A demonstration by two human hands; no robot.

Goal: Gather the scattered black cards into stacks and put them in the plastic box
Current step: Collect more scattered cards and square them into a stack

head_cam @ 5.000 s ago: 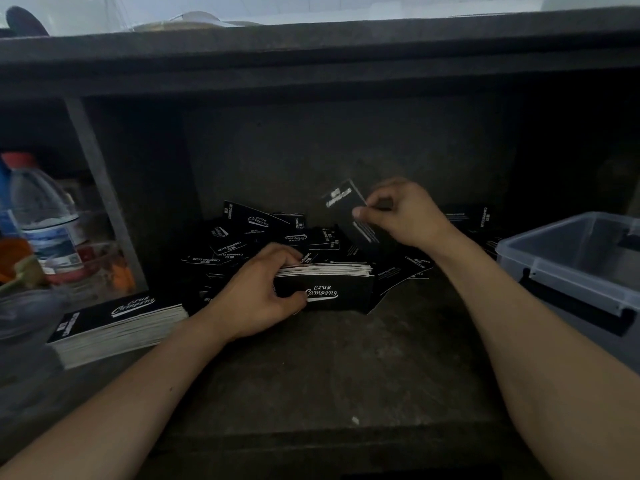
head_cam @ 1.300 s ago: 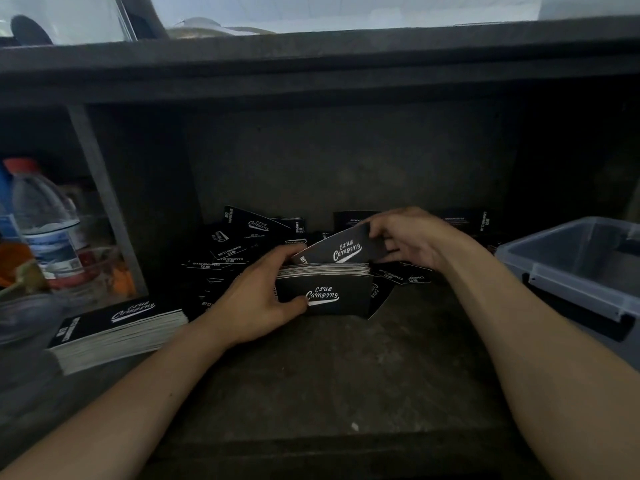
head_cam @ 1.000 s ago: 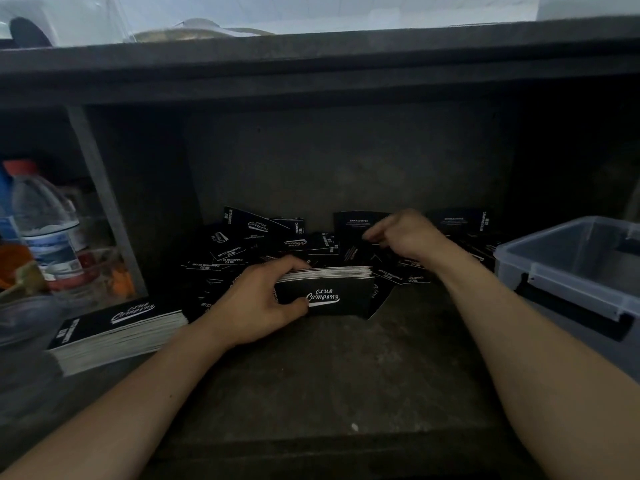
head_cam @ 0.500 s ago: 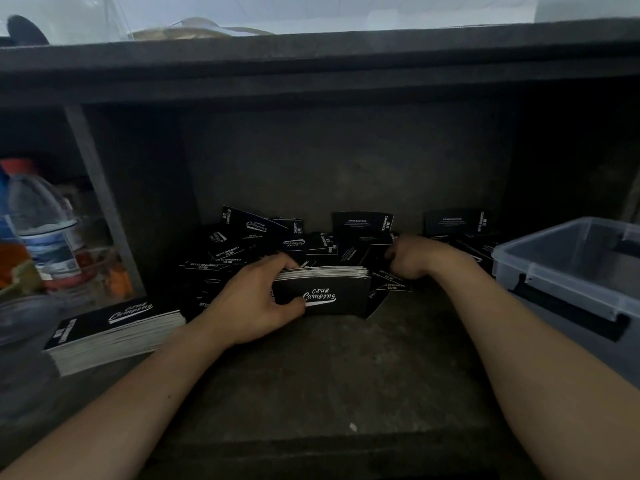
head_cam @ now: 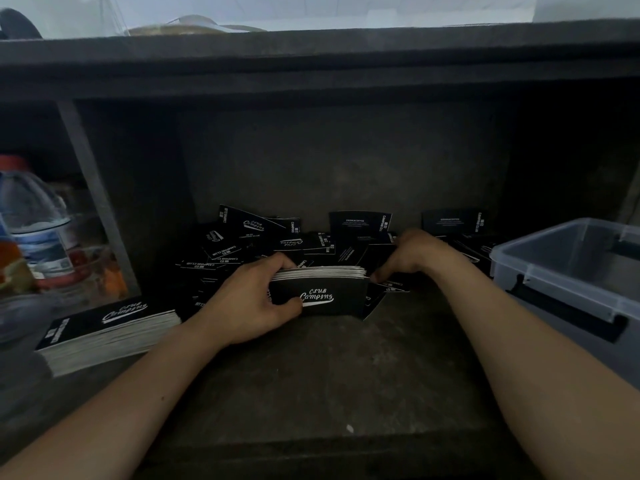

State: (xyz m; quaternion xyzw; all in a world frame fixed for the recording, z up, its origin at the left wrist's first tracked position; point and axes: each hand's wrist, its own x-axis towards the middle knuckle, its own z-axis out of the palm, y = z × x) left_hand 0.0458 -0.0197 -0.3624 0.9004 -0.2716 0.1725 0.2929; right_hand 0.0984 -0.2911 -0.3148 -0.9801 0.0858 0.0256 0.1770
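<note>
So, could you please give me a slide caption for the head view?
Left hand grips a card stack while the right hand reaches into loose cards, box at right.

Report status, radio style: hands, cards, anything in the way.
Left hand grips the upright card stack. Right hand at its right end among loose cards, grip unclear. Plastic box open at right, path to it unblocked.

Bare shelf floor (head_cam: 329,375) open at lower ctr, loose cards (head_cam: 242,237) heaped mid-frame vs back wall, plastic box (head_cam: 554,271) blocking rt edge, card stack (head_cam: 104,327) lower left, upright divider (head_cam: 93,188) & bottle (head_cam: 34,220) closing left side, low overhang (head_cam: 311,64) across top.
</note>
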